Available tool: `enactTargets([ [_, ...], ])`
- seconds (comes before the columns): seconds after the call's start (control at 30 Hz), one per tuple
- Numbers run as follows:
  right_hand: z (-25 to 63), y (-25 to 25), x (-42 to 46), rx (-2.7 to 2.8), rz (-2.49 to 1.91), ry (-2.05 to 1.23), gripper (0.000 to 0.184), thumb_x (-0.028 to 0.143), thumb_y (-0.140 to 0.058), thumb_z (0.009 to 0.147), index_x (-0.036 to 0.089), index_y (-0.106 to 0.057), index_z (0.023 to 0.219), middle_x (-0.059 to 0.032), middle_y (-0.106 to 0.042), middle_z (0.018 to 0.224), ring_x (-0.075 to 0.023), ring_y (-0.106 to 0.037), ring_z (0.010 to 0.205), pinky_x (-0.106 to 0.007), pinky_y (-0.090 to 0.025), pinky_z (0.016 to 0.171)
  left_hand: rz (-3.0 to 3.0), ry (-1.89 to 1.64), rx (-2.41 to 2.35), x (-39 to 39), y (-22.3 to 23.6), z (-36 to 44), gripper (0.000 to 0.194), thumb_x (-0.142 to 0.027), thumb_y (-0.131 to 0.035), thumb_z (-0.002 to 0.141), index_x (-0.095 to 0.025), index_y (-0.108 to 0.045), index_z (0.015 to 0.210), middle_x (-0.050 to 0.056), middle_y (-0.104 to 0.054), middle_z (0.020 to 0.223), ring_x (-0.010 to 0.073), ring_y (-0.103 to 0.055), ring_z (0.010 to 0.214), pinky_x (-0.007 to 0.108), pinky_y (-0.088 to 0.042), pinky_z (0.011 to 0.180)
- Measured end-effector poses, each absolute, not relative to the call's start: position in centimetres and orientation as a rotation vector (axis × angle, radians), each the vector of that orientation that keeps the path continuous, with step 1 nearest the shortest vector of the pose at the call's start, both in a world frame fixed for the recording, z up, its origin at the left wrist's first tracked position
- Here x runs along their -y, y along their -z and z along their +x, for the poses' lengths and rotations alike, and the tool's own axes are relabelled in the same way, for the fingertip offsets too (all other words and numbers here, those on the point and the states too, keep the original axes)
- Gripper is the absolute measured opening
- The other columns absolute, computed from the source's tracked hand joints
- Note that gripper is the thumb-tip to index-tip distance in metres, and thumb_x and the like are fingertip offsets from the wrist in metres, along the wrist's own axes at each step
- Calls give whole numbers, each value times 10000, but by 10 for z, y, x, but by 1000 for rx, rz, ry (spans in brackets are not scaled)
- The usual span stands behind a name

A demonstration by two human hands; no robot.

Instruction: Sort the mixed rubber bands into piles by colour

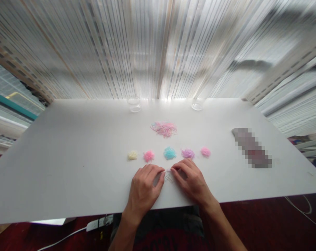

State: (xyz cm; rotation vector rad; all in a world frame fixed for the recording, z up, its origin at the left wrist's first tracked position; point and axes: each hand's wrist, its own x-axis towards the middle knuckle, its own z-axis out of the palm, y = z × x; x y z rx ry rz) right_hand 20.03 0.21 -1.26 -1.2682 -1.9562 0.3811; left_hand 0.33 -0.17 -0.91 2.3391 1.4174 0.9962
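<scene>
Close to the table's front edge, my left hand point(146, 184) and my right hand point(191, 179) face each other, fingertips pinched. A short, thin, pale pink strand point(168, 170) stretches between the two pinches; its exact kind is too small to make out. A few thin pale loops point(169, 179) lie on the table just below it. Beyond my hands runs a row of small heaps of thin strands: cream point(132, 155), bright pink point(148, 156), turquoise point(169, 153), lilac point(188, 153) and light pink point(205, 151). Farther back is a larger mixed heap point(164, 129), mostly pink.
Two clear round containers point(134, 104) point(197, 106) stand at the back of the white table point(55, 157). A pixelated long object point(252, 148) lies at the right. Behind the table hangs a translucent striped curtain point(137, 48). A power strip point(97, 223) is below the front edge.
</scene>
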Motion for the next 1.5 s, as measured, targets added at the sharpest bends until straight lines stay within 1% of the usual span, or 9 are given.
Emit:
enactTargets([
  [0.23,202,14,1,1936,-1144,-416,108,129,-580,1021,218,-635,995,-49,-665,909,-216,-612,882,-359,-547,796,2360,-1025,-1322,2,10,3,112,-264,-610,1032,-196,-691,1069,48,-765,963,210,-710,842,342,-502,755],
  [0.43,200,10,3,1915,-1063,-377,138,106,-588,1008,226,-657,1018,-53,-686,894,-213,-632,855,-356,-570,762,2296,-1116,-1225,4,5,2,99,-223,-625,1028,-202,-720,1006,41,-776,905,183,-720,817,314,-525,737],
  [0.57,200,6,4,1877,-1048,-406,175,159,-641,987,234,-663,1143,-65,-725,956,-229,-672,889,-381,-591,788,2264,-1182,-1231,5,4,1,77,-206,-649,1011,-205,-726,1009,45,-782,917,170,-720,791,291,-544,701],
  [0.63,200,5,4,1878,-1052,-420,203,185,-667,975,235,-668,1172,-70,-733,970,-235,-680,896,-386,-595,787,2270,-1223,-1238,5,5,0,73,-198,-659,1004,-209,-727,1027,45,-785,925,167,-724,801,282,-552,698],
  [0.83,199,6,4,1875,-1011,-410,145,123,-670,967,214,-688,1078,-60,-736,906,-207,-654,838,-346,-580,749,2261,-1261,-1239,6,9,-1,120,-139,-702,970,-208,-720,1066,32,-779,950,160,-727,841,273,-562,738],
  [0.97,198,5,3,1859,-1014,-423,121,129,-659,977,222,-698,1044,-53,-740,882,-203,-655,810,-346,-577,728,2255,-1254,-1242,7,9,-1,112,-154,-694,978,-209,-727,1070,39,-781,951,161,-729,833,268,-574,728],
  [1.1,198,5,3,1847,-1019,-427,119,133,-647,983,228,-702,1028,-47,-740,866,-203,-663,789,-351,-580,715,2257,-1252,-1264,6,9,0,91,-188,-679,994,-212,-735,1062,49,-785,945,162,-730,809,266,-580,703],
  [1.3,199,6,3,1845,-1028,-436,119,136,-651,980,232,-698,1031,-47,-739,873,-205,-668,799,-356,-581,721,2257,-1220,-1269,5,6,1,69,-167,-691,983,-201,-714,1039,45,-780,950,165,-727,829,263,-561,678],
  [1.5,199,6,3,1852,-1015,-422,149,125,-690,952,230,-696,1057,-45,-736,885,-203,-664,810,-345,-582,724,2257,-1200,-1273,6,6,1,47,-183,-671,999,-204,-708,1019,45,-778,944,167,-725,827,265,-550,669],
])
